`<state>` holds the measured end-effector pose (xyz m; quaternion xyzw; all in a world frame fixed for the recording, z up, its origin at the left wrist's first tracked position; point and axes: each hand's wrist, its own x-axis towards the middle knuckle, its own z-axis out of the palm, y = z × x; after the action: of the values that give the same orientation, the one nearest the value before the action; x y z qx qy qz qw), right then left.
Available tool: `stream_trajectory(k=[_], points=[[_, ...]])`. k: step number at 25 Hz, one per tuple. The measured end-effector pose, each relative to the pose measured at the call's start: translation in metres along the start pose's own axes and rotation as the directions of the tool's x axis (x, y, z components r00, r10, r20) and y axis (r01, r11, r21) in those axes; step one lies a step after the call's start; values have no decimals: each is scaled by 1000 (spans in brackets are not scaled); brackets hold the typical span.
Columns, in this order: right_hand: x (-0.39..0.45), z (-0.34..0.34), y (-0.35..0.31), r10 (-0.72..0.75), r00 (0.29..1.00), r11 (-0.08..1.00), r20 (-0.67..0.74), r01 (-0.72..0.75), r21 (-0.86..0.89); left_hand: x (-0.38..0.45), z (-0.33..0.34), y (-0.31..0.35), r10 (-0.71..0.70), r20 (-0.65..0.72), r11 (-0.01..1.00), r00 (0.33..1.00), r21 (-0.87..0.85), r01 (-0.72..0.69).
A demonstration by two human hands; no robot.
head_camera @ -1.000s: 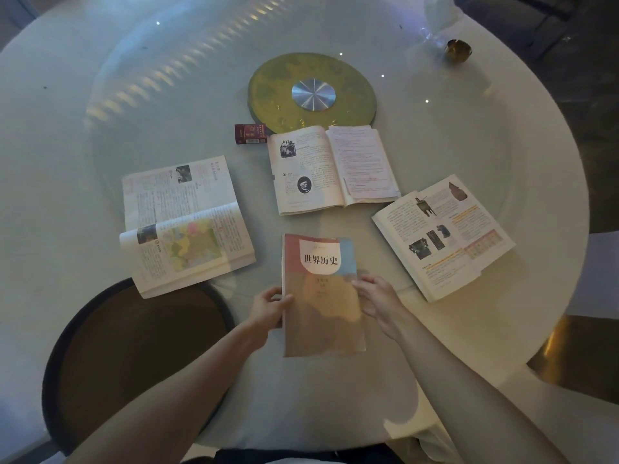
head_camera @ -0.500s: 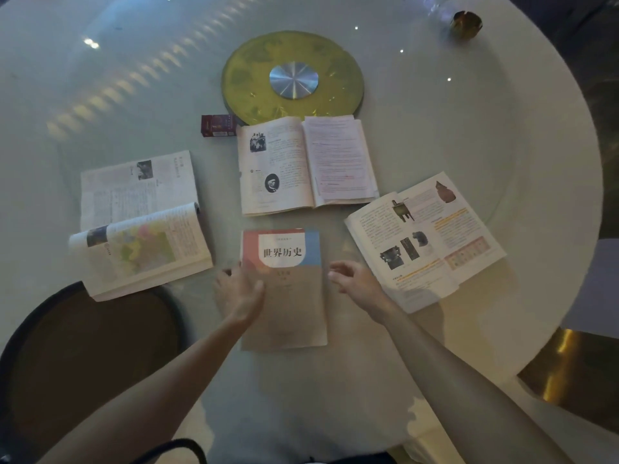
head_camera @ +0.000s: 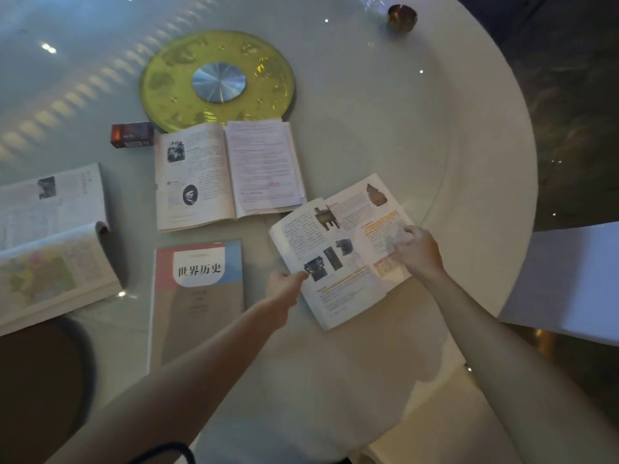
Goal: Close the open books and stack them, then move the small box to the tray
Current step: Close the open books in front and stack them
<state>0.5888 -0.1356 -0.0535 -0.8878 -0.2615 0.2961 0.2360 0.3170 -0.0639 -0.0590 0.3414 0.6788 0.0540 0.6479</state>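
Note:
A closed book [head_camera: 197, 296] with a pink, white and blue cover lies flat near the table's front. To its right is an open book [head_camera: 338, 249] with pictures of bronze vessels. My left hand [head_camera: 284, 289] pinches the edge of its left page and my right hand [head_camera: 418, 252] grips its right page. A second open book [head_camera: 227, 172] lies in the middle and a third open book [head_camera: 50, 242], showing a map, at the left. The small red box [head_camera: 132, 134] sits by the yellow disc [head_camera: 268, 82].
A round dark brown tray [head_camera: 37, 390] overlaps the table's front-left edge. A small brass cup [head_camera: 402, 16] stands at the far right of the round white table [head_camera: 469, 128]. A white chair seat [head_camera: 576, 279] is beside the table on the right.
Both hands have let go of the closed book and moved right onto the open book with the vessel pictures. The camera has shifted right and closer.

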Motion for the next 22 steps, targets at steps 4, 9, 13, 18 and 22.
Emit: stream_trajectory(k=[4, 9, 13, 18, 22], points=[[19, -17, 28, 59, 997, 998, 43, -57, -39, -2, 23, -3, -32, -13, 997, 999, -74, 30], [25, -13, 45, 149, 984, 988, 100, -146, -40, -1, 30, 8, -56, 22, 989, 998, -138, 58], [13, -18, 48, 129, 968, 978, 216, -160, 131, 0, 25, 13, -34, 59, 989, 998, -143, 42], [-10, -25, 41, 149, 937, 895, 315, -263, 360, -2, 4, 18, 66, 32, 987, 997, -148, -61], [-35, -27, 29, 97, 951, 891, 292, -213, 400, -12, -21, 31, 241, -88, 961, 966, -117, -250]])
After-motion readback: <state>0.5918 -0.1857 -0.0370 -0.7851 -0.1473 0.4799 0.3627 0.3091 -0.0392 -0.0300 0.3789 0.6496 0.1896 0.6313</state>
